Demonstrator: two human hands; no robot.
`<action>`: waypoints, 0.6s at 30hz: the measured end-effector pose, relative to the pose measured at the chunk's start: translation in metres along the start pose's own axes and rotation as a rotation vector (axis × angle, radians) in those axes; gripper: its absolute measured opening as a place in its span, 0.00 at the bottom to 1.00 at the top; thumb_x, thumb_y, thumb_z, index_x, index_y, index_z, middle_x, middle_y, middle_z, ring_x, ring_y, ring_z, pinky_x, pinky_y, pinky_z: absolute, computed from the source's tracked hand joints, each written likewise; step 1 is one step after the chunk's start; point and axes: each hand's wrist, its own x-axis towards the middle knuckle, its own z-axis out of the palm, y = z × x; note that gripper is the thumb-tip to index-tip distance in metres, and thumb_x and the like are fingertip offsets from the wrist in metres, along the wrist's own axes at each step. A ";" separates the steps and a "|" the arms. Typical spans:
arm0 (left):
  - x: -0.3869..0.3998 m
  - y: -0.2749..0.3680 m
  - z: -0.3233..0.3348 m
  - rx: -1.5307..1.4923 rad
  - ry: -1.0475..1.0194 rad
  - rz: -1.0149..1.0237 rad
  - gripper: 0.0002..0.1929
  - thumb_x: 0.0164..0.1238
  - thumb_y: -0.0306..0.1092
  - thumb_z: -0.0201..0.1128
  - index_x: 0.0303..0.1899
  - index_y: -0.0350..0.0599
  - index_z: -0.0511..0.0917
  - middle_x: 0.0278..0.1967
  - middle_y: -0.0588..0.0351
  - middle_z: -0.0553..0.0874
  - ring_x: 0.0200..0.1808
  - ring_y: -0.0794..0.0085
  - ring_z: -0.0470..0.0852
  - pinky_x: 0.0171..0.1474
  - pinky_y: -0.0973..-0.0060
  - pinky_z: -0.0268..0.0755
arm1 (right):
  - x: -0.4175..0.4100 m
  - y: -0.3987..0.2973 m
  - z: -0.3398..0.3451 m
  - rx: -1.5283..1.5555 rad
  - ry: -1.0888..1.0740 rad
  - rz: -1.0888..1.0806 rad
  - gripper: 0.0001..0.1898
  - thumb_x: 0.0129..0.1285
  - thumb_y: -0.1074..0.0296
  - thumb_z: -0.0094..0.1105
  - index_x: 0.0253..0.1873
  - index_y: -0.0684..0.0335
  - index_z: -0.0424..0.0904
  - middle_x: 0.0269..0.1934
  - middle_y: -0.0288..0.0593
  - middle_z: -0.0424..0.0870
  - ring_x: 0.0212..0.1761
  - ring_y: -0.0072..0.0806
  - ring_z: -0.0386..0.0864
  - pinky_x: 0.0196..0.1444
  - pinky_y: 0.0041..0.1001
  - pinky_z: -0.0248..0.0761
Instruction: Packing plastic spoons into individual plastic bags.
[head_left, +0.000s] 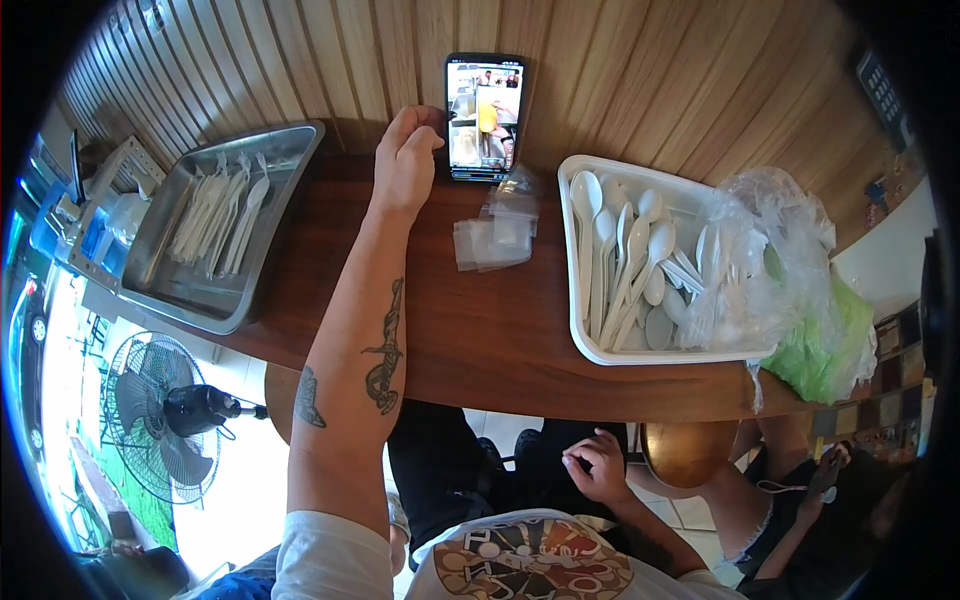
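Observation:
A smartphone (484, 116) with a lit screen leans upright against the wood-panelled wall. Reaching far forward, my left hand (409, 154) has curled fingertips at the phone's left edge; whether they grip it or only touch it is unclear. Just below the phone, small clear plastic zip bags (495, 240) lie loosely stacked on the brown wooden counter (480, 330). My right hand (598, 465) rests over my right thigh below the counter edge, fingers loosely bent and holding nothing.
To the left stands a steel tray (289, 172) with wrapped plastic cutlery (217, 214). At right, a white plastic tray (574, 300) holds loose plastic spoons (630, 240), partly under clear and green plastic bags (810, 322). A pedestal fan (161, 416) and a seated person (810, 495) flank me.

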 end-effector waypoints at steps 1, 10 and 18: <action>0.000 0.000 0.000 -0.001 -0.001 0.002 0.14 0.61 0.28 0.53 0.45 0.32 0.80 0.40 0.56 0.82 0.43 0.74 0.75 0.50 0.78 0.67 | 0.000 -0.001 0.000 -0.004 0.000 0.002 0.03 0.60 0.69 0.65 0.35 0.59 0.84 0.34 0.36 0.88 0.41 0.34 0.85 0.66 0.44 0.64; 0.000 0.000 0.001 -0.050 -0.010 -0.026 0.14 0.60 0.28 0.52 0.45 0.33 0.80 0.40 0.57 0.81 0.43 0.74 0.75 0.49 0.78 0.67 | 0.001 -0.002 -0.002 0.006 0.000 0.001 0.02 0.60 0.69 0.66 0.35 0.59 0.84 0.34 0.37 0.88 0.41 0.34 0.85 0.66 0.44 0.64; 0.000 0.000 0.001 -0.061 -0.018 -0.005 0.14 0.60 0.27 0.52 0.45 0.32 0.79 0.40 0.57 0.81 0.42 0.74 0.74 0.48 0.79 0.66 | -0.001 0.000 0.000 0.009 -0.001 0.012 0.02 0.60 0.69 0.66 0.35 0.58 0.84 0.34 0.36 0.88 0.41 0.33 0.85 0.66 0.43 0.63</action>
